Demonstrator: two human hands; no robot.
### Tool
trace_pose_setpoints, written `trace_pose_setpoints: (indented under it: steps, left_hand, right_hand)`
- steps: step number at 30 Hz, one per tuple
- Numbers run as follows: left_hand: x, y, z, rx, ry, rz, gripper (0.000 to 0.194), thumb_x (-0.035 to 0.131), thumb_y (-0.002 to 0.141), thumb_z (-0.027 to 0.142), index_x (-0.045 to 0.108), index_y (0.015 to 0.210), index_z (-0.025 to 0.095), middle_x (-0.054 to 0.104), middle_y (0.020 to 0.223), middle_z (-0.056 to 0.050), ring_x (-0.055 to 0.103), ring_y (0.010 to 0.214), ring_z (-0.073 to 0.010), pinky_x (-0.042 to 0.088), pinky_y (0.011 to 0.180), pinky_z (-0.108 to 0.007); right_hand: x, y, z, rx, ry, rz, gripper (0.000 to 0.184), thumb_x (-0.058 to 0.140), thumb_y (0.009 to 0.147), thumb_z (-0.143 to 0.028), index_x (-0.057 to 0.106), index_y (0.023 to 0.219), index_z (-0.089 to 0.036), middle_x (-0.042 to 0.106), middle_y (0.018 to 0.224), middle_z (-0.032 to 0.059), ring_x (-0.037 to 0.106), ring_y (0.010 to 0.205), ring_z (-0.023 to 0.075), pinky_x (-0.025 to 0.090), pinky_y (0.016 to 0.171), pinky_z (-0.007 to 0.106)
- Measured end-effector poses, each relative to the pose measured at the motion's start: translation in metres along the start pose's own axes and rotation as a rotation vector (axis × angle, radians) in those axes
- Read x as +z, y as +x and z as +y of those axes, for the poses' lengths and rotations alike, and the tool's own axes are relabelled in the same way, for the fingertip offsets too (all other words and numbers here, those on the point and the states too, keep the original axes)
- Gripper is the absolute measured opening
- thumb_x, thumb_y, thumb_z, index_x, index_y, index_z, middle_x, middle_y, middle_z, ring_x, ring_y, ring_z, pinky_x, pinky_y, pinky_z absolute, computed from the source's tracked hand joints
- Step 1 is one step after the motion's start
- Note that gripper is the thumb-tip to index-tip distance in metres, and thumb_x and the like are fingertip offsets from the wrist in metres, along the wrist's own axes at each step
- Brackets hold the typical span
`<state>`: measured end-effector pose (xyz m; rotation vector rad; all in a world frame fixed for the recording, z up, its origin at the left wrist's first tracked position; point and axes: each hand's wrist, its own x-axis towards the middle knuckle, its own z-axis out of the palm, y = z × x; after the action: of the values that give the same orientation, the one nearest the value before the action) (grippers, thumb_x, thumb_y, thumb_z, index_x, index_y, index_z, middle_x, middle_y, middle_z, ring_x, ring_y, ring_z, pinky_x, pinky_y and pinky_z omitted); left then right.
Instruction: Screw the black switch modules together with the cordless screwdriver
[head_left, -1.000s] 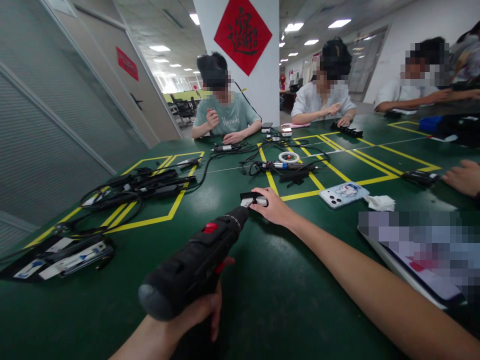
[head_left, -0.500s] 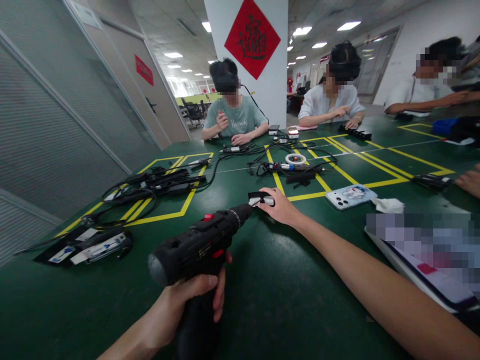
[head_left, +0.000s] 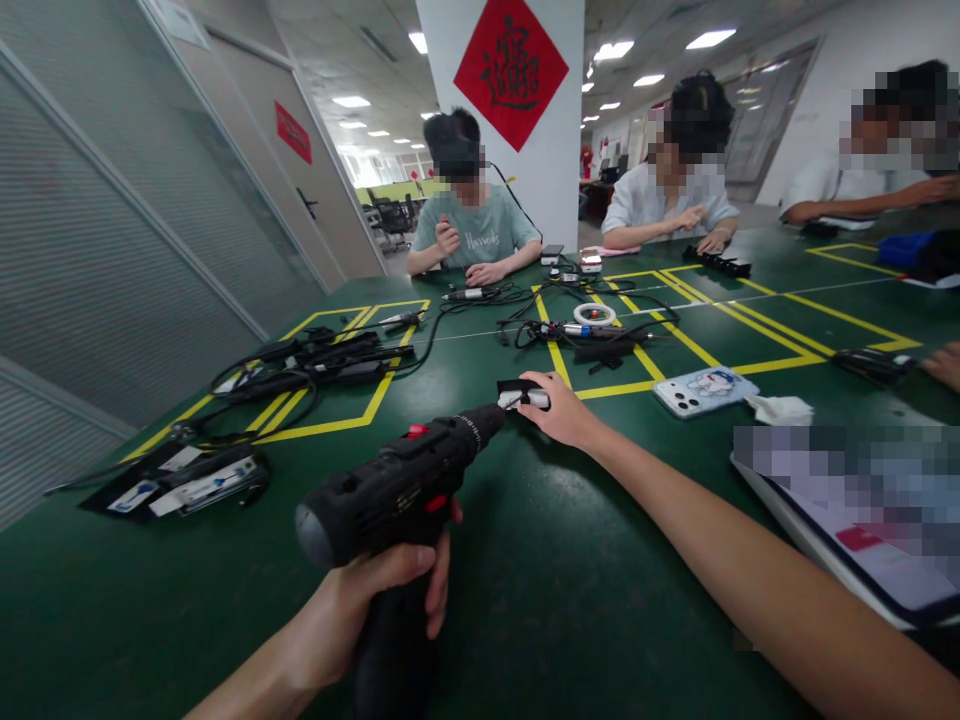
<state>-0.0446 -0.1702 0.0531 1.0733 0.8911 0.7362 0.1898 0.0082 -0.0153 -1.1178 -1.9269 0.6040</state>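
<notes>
Bearings from my viewpoint, 12 straight ahead. At 11 o'clock: black pistol-shaped cordless drill (head_left: 405,480) with red trigger, its handle wrapped by my left fingers (head_left: 436,590). Judged heavy toward the motor end, stiff throughout; best held high on the handle, just under the body. At 12 o'clock, on or just above the green table (head_left: 570,600): small black-and-silver block (head_left: 534,398), pinched at its right end by my right fingers (head_left: 546,383). Judged light and rigid, its smooth faces apt to slip or twist; grip should stay at the right end, away from the drill's nose. Whether drill and block touch, I cannot tell.

Counts, left to right: one tangle of black cables and rods (head_left: 352,368) at 11 (pieces uncountable); one drill; one block; one white ring (head_left: 577,314) between 12 and 1; one patterned white phone (head_left: 694,391) past 1; one crumpled white tissue (head_left: 781,410) near 2.
</notes>
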Motion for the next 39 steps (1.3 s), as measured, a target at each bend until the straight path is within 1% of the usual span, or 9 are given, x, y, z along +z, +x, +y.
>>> trace_pose_setpoints:
  steps: [5, 13, 19, 24, 26, 31, 36, 39]
  left_hand:
    - [0.0009, -0.0011, 0.001, -0.021, 0.023, 0.028, 0.047, 0.045, 0.082, 0.033, 0.034, 0.124, 0.016, 0.055, 0.062, 0.0, 0.054, 0.052, -0.0198, 0.04, 0.053, -0.034]
    - [0.001, -0.0008, 0.0, -0.007, -0.018, 0.024, 0.042, 0.042, 0.084, 0.03, 0.032, 0.122, 0.015, 0.056, 0.061, 0.0, 0.054, 0.052, -0.0197, 0.04, 0.054, -0.034]
    - [0.0012, -0.0007, 0.0004, -0.002, 0.02, 0.027, 0.038, 0.045, 0.082, 0.032, 0.039, 0.117, 0.018, 0.056, 0.061, -0.001, 0.054, 0.052, -0.0199, 0.04, 0.053, -0.033]
    - [0.0014, -0.0007, -0.0001, -0.01, -0.013, 0.02, 0.031, 0.043, 0.083, 0.03, 0.042, 0.112, 0.016, 0.056, 0.062, -0.001, 0.053, 0.052, -0.0189, 0.04, 0.053, -0.033]
    - [0.0013, -0.0008, -0.0004, -0.012, -0.024, 0.021, 0.032, 0.043, 0.084, 0.029, 0.039, 0.114, 0.016, 0.056, 0.062, -0.001, 0.054, 0.053, -0.0191, 0.04, 0.054, -0.033]
    - [0.0012, -0.0011, 0.0004, -0.013, -0.031, 0.028, 0.041, 0.043, 0.083, 0.029, 0.034, 0.121, 0.015, 0.056, 0.062, -0.001, 0.054, 0.052, -0.02, 0.04, 0.054, -0.035]
    - [0.001, -0.001, 0.0009, -0.006, -0.019, 0.009, 0.035, 0.042, 0.084, 0.029, 0.038, 0.117, 0.016, 0.056, 0.063, -0.001, 0.054, 0.053, -0.0198, 0.04, 0.055, -0.034]
    - [0.0006, -0.0007, -0.0002, 0.004, -0.023, 0.014, 0.037, 0.042, 0.084, 0.03, 0.038, 0.117, 0.016, 0.056, 0.062, -0.001, 0.054, 0.053, -0.0198, 0.041, 0.055, -0.034]
  right_hand:
    - [-0.0003, 0.0, 0.0002, 0.012, 0.002, 0.0, 0.046, 0.062, 0.079, -0.03, 0.05, 0.122, -0.025, 0.047, 0.113, 0.0072, 0.051, 0.106, 0.0191, 0.037, 0.097, 0.037]
    - [0.0024, 0.0013, 0.0035, -0.011, 0.014, 0.008, 0.045, 0.062, 0.078, -0.029, 0.05, 0.122, -0.024, 0.047, 0.111, 0.0074, 0.052, 0.104, 0.0186, 0.038, 0.097, 0.037]
    - [0.0028, 0.0021, 0.0052, -0.025, 0.009, 0.016, 0.046, 0.063, 0.078, -0.029, 0.05, 0.122, -0.025, 0.047, 0.112, 0.0073, 0.052, 0.104, 0.0184, 0.038, 0.097, 0.036]
    - [0.0034, 0.0021, 0.0057, -0.036, 0.005, 0.025, 0.045, 0.062, 0.078, -0.029, 0.05, 0.121, -0.024, 0.048, 0.111, 0.0071, 0.052, 0.103, 0.0182, 0.039, 0.096, 0.036]
    - [0.0037, 0.0021, 0.0057, -0.034, 0.006, 0.025, 0.045, 0.062, 0.078, -0.03, 0.05, 0.121, -0.024, 0.048, 0.11, 0.0071, 0.052, 0.102, 0.018, 0.039, 0.096, 0.036]
    - [0.0031, 0.0021, 0.0053, -0.022, 0.005, 0.014, 0.045, 0.062, 0.078, -0.03, 0.05, 0.122, -0.024, 0.048, 0.111, 0.0072, 0.052, 0.102, 0.0182, 0.039, 0.096, 0.036]
    - [0.0019, 0.0018, 0.0047, -0.019, 0.003, 0.012, 0.045, 0.062, 0.079, -0.03, 0.05, 0.122, -0.024, 0.048, 0.111, 0.0074, 0.052, 0.103, 0.0183, 0.038, 0.096, 0.036]
    - [0.0017, 0.0016, 0.0045, -0.014, 0.004, 0.006, 0.045, 0.062, 0.079, -0.03, 0.05, 0.122, -0.024, 0.047, 0.111, 0.0073, 0.052, 0.104, 0.0184, 0.038, 0.096, 0.036]
